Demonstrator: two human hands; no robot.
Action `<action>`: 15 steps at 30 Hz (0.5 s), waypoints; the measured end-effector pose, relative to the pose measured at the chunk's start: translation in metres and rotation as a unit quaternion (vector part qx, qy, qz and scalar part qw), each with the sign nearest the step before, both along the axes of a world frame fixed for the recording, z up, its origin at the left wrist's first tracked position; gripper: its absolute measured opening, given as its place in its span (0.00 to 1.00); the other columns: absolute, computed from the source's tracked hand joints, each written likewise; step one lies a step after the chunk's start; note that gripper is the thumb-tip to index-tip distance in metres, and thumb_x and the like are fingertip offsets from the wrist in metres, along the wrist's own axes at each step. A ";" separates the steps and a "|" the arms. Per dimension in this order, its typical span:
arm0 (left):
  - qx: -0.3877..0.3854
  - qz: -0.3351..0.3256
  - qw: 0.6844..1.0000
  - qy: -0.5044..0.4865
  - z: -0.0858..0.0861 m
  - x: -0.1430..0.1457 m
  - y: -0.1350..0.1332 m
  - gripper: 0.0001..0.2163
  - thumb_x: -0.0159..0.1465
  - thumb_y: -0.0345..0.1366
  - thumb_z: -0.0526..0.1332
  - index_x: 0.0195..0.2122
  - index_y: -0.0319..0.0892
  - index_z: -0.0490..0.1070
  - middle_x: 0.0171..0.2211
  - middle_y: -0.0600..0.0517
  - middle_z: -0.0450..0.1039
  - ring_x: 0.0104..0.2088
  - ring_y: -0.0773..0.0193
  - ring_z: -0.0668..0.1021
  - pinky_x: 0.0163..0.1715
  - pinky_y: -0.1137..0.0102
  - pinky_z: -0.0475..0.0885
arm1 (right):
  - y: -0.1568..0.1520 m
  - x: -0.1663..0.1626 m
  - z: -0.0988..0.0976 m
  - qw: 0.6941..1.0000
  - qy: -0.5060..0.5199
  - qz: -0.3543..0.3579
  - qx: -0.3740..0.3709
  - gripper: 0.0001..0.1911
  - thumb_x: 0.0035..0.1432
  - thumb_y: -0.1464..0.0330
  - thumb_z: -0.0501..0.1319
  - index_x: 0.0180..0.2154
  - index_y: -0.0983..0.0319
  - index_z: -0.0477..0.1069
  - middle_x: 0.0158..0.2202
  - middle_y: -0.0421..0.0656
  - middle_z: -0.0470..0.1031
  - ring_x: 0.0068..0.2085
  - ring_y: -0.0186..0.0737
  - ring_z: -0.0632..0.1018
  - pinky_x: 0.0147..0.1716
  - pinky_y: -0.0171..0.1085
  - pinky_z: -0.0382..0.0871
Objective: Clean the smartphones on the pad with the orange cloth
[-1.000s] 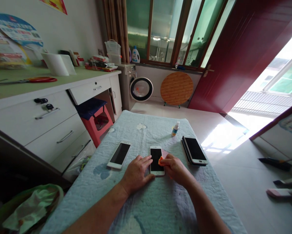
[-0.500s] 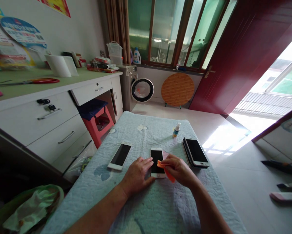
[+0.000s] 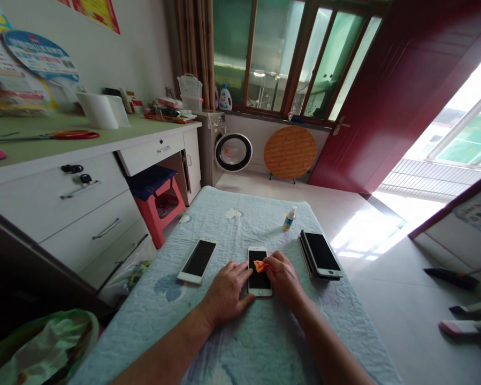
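Observation:
A white smartphone [image 3: 259, 289] with a dark screen lies face up on the cloth-covered table, between my two hands. My left hand [image 3: 229, 289] holds it steady by its left edge, fingertips at the side of the screen and thumb by the lower corner. Pinched in my right hand [image 3: 283, 275] is an orange cloth [image 3: 260, 266], pressed on the screen's upper half; part of the cloth is hidden by the fingers. Another white smartphone [image 3: 199, 260] lies to the left. At the right is a stack of phones [image 3: 322, 254], a white-framed one on top.
A small spray bottle [image 3: 289, 218] stands toward the far right of the table [image 3: 256, 214]. To the left are a desk with drawers [image 3: 79, 198] and a red stool [image 3: 160, 208]. A washing machine [image 3: 212, 125] with its door open is at the back.
My right hand has moved slightly left and up over the screen with the orange cloth, which now shows less below the fingers. My left hand stays at the phone's edge.

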State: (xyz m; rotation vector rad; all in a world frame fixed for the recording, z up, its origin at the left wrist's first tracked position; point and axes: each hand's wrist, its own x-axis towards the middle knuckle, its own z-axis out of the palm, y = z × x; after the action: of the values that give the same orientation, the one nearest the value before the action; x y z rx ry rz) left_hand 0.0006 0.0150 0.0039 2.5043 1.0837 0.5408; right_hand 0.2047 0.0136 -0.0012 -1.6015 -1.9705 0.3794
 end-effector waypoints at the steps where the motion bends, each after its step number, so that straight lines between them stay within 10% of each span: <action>1: -0.001 0.000 1.000 -0.001 0.000 0.000 0.000 0.25 0.59 0.47 0.62 0.56 0.41 0.67 0.57 0.43 0.67 0.53 0.50 0.68 0.55 0.57 0.64 | 0.003 0.001 0.000 1.000 -0.018 -0.013 0.000 0.10 0.60 0.73 0.53 0.31 0.60 0.72 0.33 0.40 0.66 0.36 0.36 0.69 0.37 0.31 0.60; 15: -0.010 0.006 1.000 -0.006 0.006 0.002 -0.001 0.24 0.57 0.43 0.64 0.53 0.41 0.69 0.55 0.44 0.68 0.51 0.49 0.69 0.53 0.57 0.64 | 0.062 -0.010 0.010 0.988 -0.130 -0.073 -0.046 0.10 0.59 0.74 0.53 0.32 0.63 0.73 0.34 0.45 0.68 0.35 0.36 0.68 0.33 0.33 0.57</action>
State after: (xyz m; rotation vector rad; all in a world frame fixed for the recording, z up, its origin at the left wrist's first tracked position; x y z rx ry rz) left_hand 0.0021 0.0140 0.0097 2.4762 1.0957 0.5449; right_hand 0.1949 0.0753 0.0086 -1.9240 -2.0326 0.2145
